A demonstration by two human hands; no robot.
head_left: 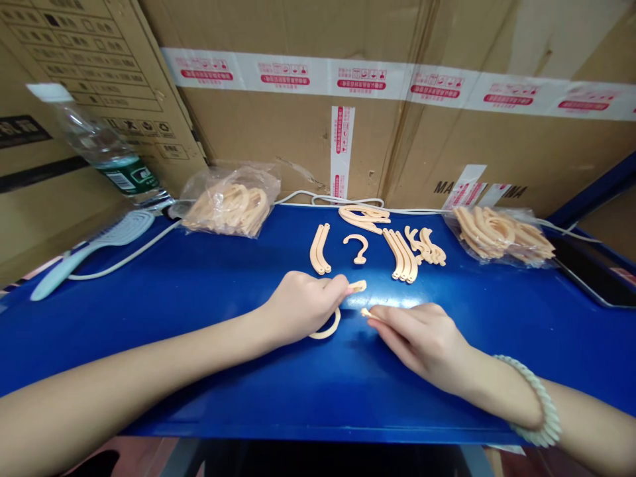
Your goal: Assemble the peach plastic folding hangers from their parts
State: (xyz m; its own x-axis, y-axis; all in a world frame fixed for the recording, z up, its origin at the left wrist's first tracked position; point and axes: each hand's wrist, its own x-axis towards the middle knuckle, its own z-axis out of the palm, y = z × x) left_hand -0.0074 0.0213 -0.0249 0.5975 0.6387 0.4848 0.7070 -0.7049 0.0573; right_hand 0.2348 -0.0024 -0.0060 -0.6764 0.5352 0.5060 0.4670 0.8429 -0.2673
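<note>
My left hand (311, 301) is closed in a pinch on a beige plastic hanger piece (358, 286); its short end sticks out past the thumb. Below that hand a curved beige hook (328, 329) shows, and whether it joins the pinched piece is hidden. My right hand (422, 334) pinches another beige hanger piece (366, 313), mostly covered by the fingers. The two ends face each other with a small gap. Just beyond lie a loose hanger hook (365, 248), two curved hanger arms (320, 248) and a further group of arms (400, 255).
Short curved pieces (431, 248) and larger hanger frames (365, 217) lie farther back on the blue table (278, 404). Bags of beige parts stand left (231, 202) and right (501, 233). A hairbrush (94, 248), water bottle (116, 156), phone (596, 268), white cable (298, 197) and cardboard boxes (278, 132) surround them.
</note>
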